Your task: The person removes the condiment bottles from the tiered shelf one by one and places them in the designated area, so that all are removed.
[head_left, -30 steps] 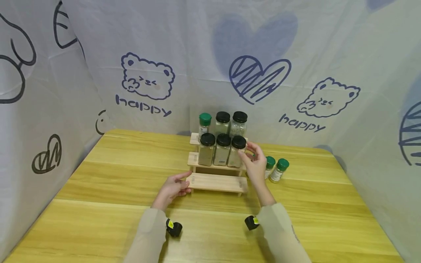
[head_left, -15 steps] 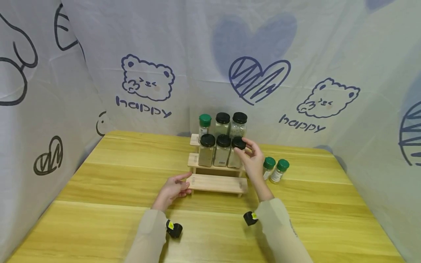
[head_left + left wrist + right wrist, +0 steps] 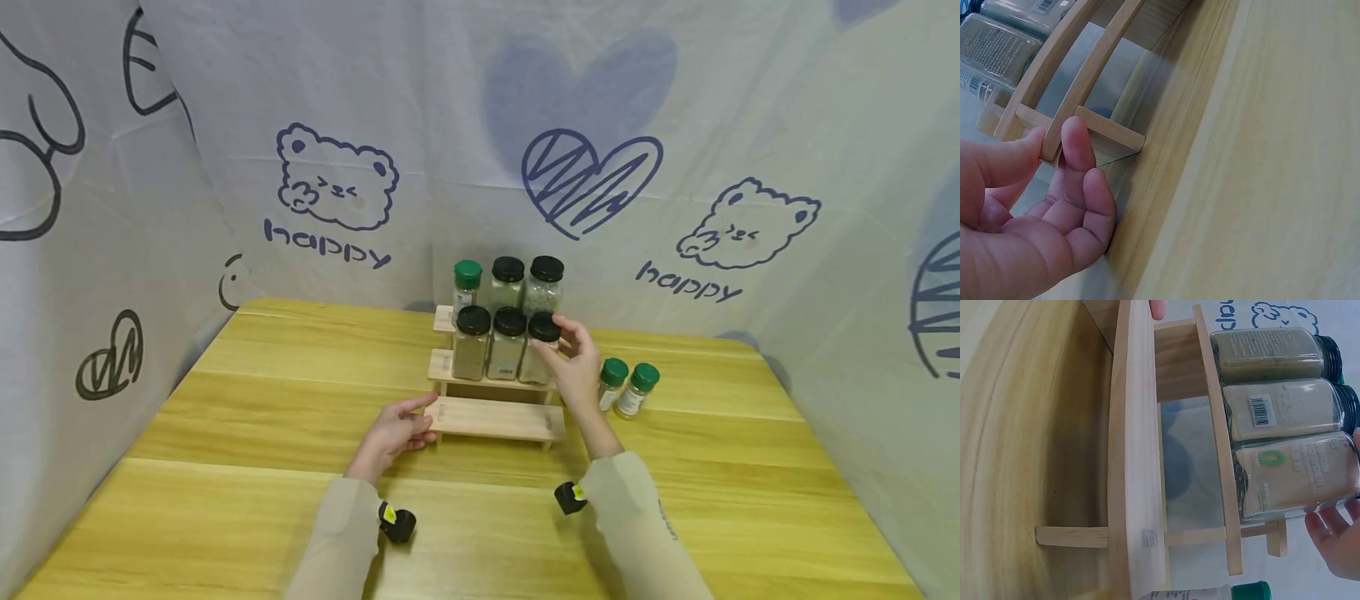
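Note:
A three-tier wooden rack [image 3: 495,419] stands mid-table. Its top tier carries one green-capped jar [image 3: 467,287] and two black-capped jars. Three black-capped jars fill the middle tier, and the lowest tier is bare. My right hand [image 3: 558,342] grips the rightmost middle-tier jar [image 3: 538,354] near its cap. In the right wrist view that jar [image 3: 1291,475] shows with my fingers [image 3: 1335,544] against it. My left hand [image 3: 422,418] pinches the left end of the lowest tier. The left wrist view shows its thumb [image 3: 1079,147] on the rack's edge [image 3: 1107,128].
Two green-capped jars [image 3: 612,382] [image 3: 636,387] stand on the table just right of the rack. The wooden table [image 3: 247,433] is ringed by a printed cloth backdrop [image 3: 337,183] at the back and both sides.
My right hand has moved a little left and closed its fingers onto the rightmost middle-tier jar. The left hand has stayed at the rack's end.

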A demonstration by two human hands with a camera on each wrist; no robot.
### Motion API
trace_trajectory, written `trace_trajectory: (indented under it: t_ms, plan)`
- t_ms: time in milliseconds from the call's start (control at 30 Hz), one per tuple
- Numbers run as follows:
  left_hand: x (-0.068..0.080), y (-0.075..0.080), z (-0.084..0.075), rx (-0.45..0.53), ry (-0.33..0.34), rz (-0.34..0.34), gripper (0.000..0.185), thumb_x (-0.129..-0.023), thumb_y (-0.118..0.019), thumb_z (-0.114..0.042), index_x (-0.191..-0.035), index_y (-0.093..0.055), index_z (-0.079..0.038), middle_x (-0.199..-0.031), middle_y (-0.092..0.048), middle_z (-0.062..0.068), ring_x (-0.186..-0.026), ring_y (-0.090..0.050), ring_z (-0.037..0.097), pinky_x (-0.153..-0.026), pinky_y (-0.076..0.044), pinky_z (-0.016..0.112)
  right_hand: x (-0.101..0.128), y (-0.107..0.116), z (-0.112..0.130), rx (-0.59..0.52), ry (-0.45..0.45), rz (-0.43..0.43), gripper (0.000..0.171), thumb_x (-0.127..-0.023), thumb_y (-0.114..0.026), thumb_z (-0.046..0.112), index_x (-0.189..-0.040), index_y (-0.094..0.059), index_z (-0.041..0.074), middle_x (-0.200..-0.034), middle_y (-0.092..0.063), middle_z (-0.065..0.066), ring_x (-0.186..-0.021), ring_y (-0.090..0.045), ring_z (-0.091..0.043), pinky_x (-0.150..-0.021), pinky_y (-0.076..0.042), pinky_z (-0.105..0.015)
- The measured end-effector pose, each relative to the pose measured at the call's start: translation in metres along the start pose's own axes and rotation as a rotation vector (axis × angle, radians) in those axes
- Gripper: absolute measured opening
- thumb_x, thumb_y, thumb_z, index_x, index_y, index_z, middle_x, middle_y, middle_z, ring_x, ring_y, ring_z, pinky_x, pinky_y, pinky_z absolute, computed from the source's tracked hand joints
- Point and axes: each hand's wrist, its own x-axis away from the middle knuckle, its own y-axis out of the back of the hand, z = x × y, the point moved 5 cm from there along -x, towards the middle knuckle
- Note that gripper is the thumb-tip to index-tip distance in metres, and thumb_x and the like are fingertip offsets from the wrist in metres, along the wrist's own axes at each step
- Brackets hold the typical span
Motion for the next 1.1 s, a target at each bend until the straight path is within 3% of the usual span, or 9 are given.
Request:
trace_trajectory:
  t_ms: [400, 633, 967, 1100]
  plan:
    - [-0.002, -0.002, 0.0, -0.012, 0.004, 0.007, 0.043, -0.089, -0.049, 0.002, -0.132, -0.043, -0.002, -0.072, -0.055, 0.005, -0.061, -0.059, 0.012, -0.061, -0.046, 0.026, 0.003, 0.004, 0.007, 0.059, 0.064, -0.019, 0.036, -0.07, -0.07, -0.009, -0.102, -0.055, -0.016, -0.106, -0.056, -0.027, -0.095, -0.054, -0.036, -0.075, -0.046, -0.036]
    - [-0.001, -0.001, -0.002, -0.011, 0.0, 0.006, 0.043, -0.089, -0.05, 0.001, -0.132, -0.042, -0.002, -0.072, -0.055, 0.006, -0.062, -0.059, 0.013, -0.061, -0.046, 0.026, 0.001, 0.008, 0.004, 0.011, 0.071, -0.039, 0.036, -0.071, -0.068, -0.012, -0.103, -0.053, -0.018, -0.103, -0.055, -0.03, -0.089, -0.056, -0.028, -0.069, -0.046, -0.02]
    - [0.0, -0.001, 0.0, -0.008, -0.002, 0.009, 0.043, -0.089, -0.05, 0.0, -0.132, -0.042, -0.003, -0.074, -0.055, 0.006, -0.062, -0.058, 0.012, -0.061, -0.046, 0.027, 0.002, 0.022, 0.009, -0.006, 0.062, -0.039, 0.036, -0.072, -0.067, -0.012, -0.104, -0.053, -0.017, -0.103, -0.054, -0.03, -0.088, -0.056, -0.025, -0.068, -0.046, -0.019]
    - [-0.001, 0.0, 0.002, -0.008, -0.001, 0.0, 0.043, -0.09, -0.049, 0.001, -0.132, -0.043, -0.004, -0.075, -0.055, 0.006, -0.062, -0.058, 0.013, -0.061, -0.046, 0.027, 0.004, 0.028, 0.011, -0.01, 0.073, -0.043, 0.036, -0.071, -0.066, -0.015, -0.103, -0.051, -0.02, -0.101, -0.053, -0.032, -0.085, -0.056, -0.017, -0.067, -0.046, -0.016]
